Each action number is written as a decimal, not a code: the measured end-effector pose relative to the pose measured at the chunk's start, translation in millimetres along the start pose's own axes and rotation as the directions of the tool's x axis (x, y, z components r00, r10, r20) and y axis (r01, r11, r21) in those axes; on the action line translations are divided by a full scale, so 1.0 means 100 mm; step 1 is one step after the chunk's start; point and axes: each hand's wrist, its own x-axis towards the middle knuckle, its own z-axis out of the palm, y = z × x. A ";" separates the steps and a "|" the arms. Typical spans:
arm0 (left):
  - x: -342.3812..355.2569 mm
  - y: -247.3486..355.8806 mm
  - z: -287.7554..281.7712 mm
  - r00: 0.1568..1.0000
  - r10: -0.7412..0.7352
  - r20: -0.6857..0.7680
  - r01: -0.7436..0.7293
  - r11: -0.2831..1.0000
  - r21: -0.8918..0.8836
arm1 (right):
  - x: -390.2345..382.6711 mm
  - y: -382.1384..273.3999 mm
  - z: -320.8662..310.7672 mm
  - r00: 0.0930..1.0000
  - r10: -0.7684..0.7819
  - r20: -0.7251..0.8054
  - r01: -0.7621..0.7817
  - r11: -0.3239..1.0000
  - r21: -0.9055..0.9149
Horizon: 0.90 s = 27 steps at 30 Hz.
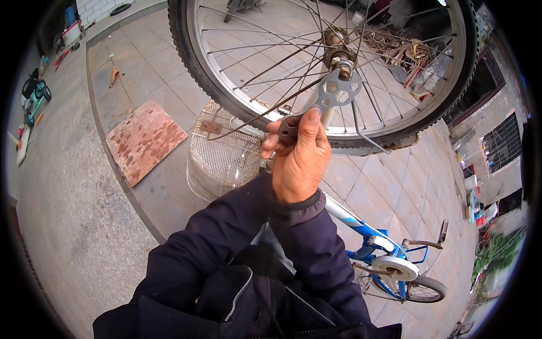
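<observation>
My right hand (pixel 299 161) is shut around the handle of a flat grey multi-hole wrench (pixel 332 93), thumb pressed on top. The wrench head sits on the axle nut at the rusty hub (pixel 337 52) of a large spoked bicycle wheel (pixel 186 51) raised in front of me. My left sleeve (pixel 209 237) reaches up beneath the right wrist. The left hand itself is hidden behind the right hand.
A blue bicycle frame (pixel 361 226) runs down to the right toward a small wheel (pixel 424 289). A wire mesh basket (pixel 217 155) hangs below the tyre. A rusty flat plate (pixel 144 141) lies on the paved ground at left. Scrap and toys line the left edge.
</observation>
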 end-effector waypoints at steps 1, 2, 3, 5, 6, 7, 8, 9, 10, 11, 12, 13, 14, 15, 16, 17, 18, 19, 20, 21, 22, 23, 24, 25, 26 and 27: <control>0.03 0.01 -0.03 1.000 0.001 -0.015 -0.001 1.000 0.011 | -0.01 -0.01 0.04 1.000 0.022 0.018 -0.022 1.000 -0.005; 0.03 0.02 -0.06 1.000 0.001 -0.027 0.000 1.000 0.026 | -0.02 -0.01 0.08 0.998 0.044 0.036 -0.044 0.999 -0.010; 0.06 0.01 -0.06 1.000 0.011 -0.021 -0.010 1.000 0.029 | -0.01 0.01 0.08 0.997 0.050 0.064 -0.051 0.999 0.012; 0.09 -0.02 -0.07 1.000 0.021 -0.010 -0.021 0.999 0.036 | 0.00 0.04 0.11 0.991 0.062 0.121 -0.069 0.996 0.054; 0.13 -0.03 -0.06 1.000 0.026 -0.005 -0.025 0.999 0.035 | 0.00 0.03 0.14 0.989 0.079 0.124 -0.088 0.994 0.069; 0.15 -0.05 -0.04 0.999 0.032 0.001 -0.032 0.999 0.038 | -0.01 0.00 0.19 0.987 0.095 0.127 -0.106 0.991 0.083; 0.19 -0.06 -0.03 0.999 0.040 0.010 -0.041 0.998 0.037 | -0.02 -0.04 0.23 0.985 0.111 0.130 -0.124 0.987 0.098; 0.18 -0.06 -0.06 0.999 0.043 -0.003 -0.042 0.998 0.048 | -0.04 -0.05 0.28 0.980 0.137 0.145 -0.152 0.983 0.098; 0.19 -0.05 -0.09 0.999 0.042 -0.012 -0.041 0.997 0.059 | -0.05 -0.06 0.32 0.980 0.136 0.145 -0.150 0.985 0.090; 0.19 -0.04 -0.12 0.999 0.040 -0.022 -0.039 0.997 0.068 | -0.05 -0.06 0.36 0.980 0.135 0.145 -0.148 0.986 0.083; 0.22 -0.05 -0.12 0.998 0.053 -0.022 -0.052 0.997 0.062 | -0.04 -0.05 0.37 0.984 0.120 0.134 -0.130 0.989 0.073; 0.22 -0.07 -0.08 0.998 0.054 -0.013 -0.053 0.997 0.062 | -0.03 -0.05 0.35 0.987 0.114 0.115 -0.122 0.990 0.065; 0.23 -0.08 -0.06 0.998 0.059 -0.005 -0.058 0.997 0.060 | -0.02 -0.05 0.31 0.989 0.109 0.095 -0.114 0.992 0.056; 0.24 -0.07 -0.07 0.998 0.060 -0.010 -0.059 0.996 0.064 | -0.03 -0.06 0.30 0.990 0.112 0.087 -0.117 0.992 0.047; 0.24 -0.05 -0.09 0.998 0.062 -0.017 -0.061 0.996 0.067 | -0.02 -0.07 0.27 0.989 0.100 0.110 -0.104 0.994 0.025; 0.25 -0.03 -0.11 0.998 0.064 -0.023 -0.063 0.995 0.072 | -0.01 -0.07 0.23 0.987 0.089 0.133 -0.091 0.996 0.004; 0.27 -0.04 -0.11 0.997 0.068 -0.025 -0.066 0.995 0.077 | 0.00 -0.06 0.20 0.986 0.074 0.152 -0.072 0.997 -0.016; 0.27 -0.05 -0.12 0.997 0.071 -0.026 -0.068 0.994 0.081 | -0.01 -0.07 0.21 0.991 0.074 0.114 -0.073 0.997 -0.013; 0.28 -0.06 -0.13 0.997 0.073 -0.031 -0.070 0.994 0.086 | -0.02 -0.07 0.20 0.993 0.072 0.099 -0.067 0.997 -0.048; 0.30 -0.08 -0.13 0.996 0.080 -0.028 -0.077 0.993 0.086 | -0.02 -0.09 0.17 0.995 0.062 0.077 -0.056 0.995 -0.083; 0.32 -0.09 -0.12 0.996 0.087 -0.023 -0.085 0.993 0.085 | -0.01 -0.10 0.13 0.997 0.052 0.056 -0.045 0.992 -0.118; 0.35 -0.09 -0.09 0.995 0.094 -0.017 -0.092 0.993 0.080 | 0.00 -0.10 0.10 0.999 0.040 0.002 -0.040 0.993 -0.108; 0.37 -0.10 -0.07 0.995 0.100 -0.011 -0.099 0.992 0.073 | 0.00 -0.12 0.05 0.999 0.045 -0.007 -0.046 0.990 -0.134; 0.38 -0.10 -0.09 0.995 0.102 -0.011 -0.101 0.992 0.079 | -0.01 -0.15 0.00 0.998 0.061 -0.008 -0.061 0.986 -0.154; 0.39 -0.10 -0.11 0.995 0.103 -0.016 -0.101 0.991 0.082 | -0.01 -0.17 -0.04 0.997 0.075 -0.009 -0.076 0.982 -0.175; 0.41 -0.09 -0.11 0.994 0.111 -0.015 -0.110 0.990 0.087 | 0.00 -0.18 -0.09 0.996 0.082 -0.032 -0.085 0.989 -0.120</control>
